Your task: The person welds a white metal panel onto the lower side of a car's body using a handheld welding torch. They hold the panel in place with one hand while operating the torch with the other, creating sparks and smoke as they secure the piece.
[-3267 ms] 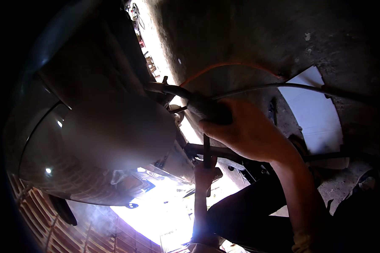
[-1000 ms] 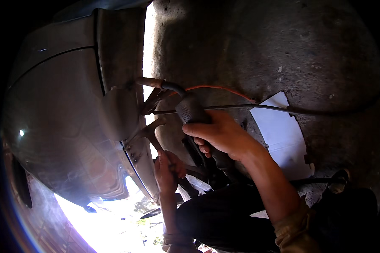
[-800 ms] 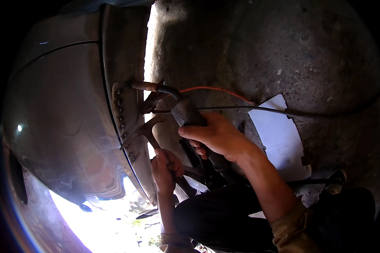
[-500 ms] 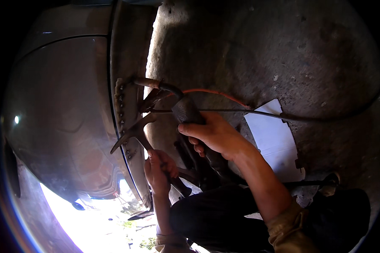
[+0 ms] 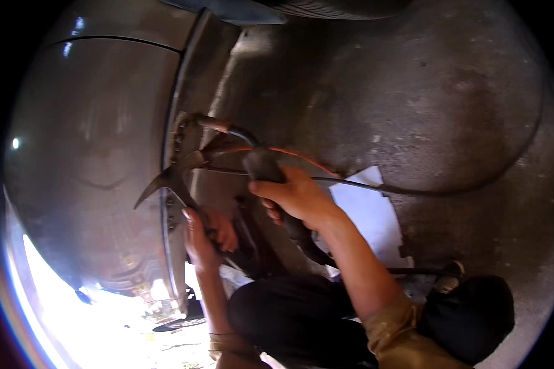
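My right hand (image 5: 298,197) is closed around the dark grip of a welding torch (image 5: 263,165), whose curved neck and coppery nozzle (image 5: 214,123) point left at a row of weld spots (image 5: 179,132) on the car's sill (image 5: 194,101). In my left hand (image 5: 202,241) is a hammer (image 5: 177,179), held by its handle. The hammer's head, with one long pointed end, lies in front of the sill just below the nozzle. Whether the head or nozzle touches metal, I cannot tell.
A grey-brown car door (image 5: 98,141) fills the left. Behind the torch, an orange cable (image 5: 305,158) and a black cable (image 5: 437,192) cross the concrete floor (image 5: 449,117). A white sheet (image 5: 369,218) lies right of my right hand. A tyre (image 5: 345,7) shows at the top.
The view has shifted, so the sill's lower end and the white sheet sit farther left. My left hand and hammer have moved up and left. The torch's nozzle stays near the weld spots.
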The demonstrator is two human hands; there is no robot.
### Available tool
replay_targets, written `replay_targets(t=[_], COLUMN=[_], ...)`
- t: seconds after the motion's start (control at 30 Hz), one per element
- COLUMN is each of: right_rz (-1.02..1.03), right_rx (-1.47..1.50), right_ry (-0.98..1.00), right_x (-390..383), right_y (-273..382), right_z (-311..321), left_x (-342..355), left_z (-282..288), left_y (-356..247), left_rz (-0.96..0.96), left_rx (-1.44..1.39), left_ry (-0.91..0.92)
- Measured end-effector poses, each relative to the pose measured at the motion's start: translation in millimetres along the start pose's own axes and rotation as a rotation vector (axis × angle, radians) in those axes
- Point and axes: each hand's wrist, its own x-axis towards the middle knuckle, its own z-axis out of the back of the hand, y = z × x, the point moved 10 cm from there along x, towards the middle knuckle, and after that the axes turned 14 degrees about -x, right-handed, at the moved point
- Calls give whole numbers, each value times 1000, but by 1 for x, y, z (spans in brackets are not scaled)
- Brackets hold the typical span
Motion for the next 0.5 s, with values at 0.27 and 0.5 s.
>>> replay_targets(t=[0.27, 0.5], right_rz=[76, 108], right_rx=[-517, -737], right_ry=[-401, -529], right_x=[-44, -67], right_y=[65, 75], right_z=[98, 125], left_x=[-55, -110], left_z=[126, 265], left_y=[172, 357], left_rz=[608, 567], left_rx=[264, 614], left_ry=[-115, -414])
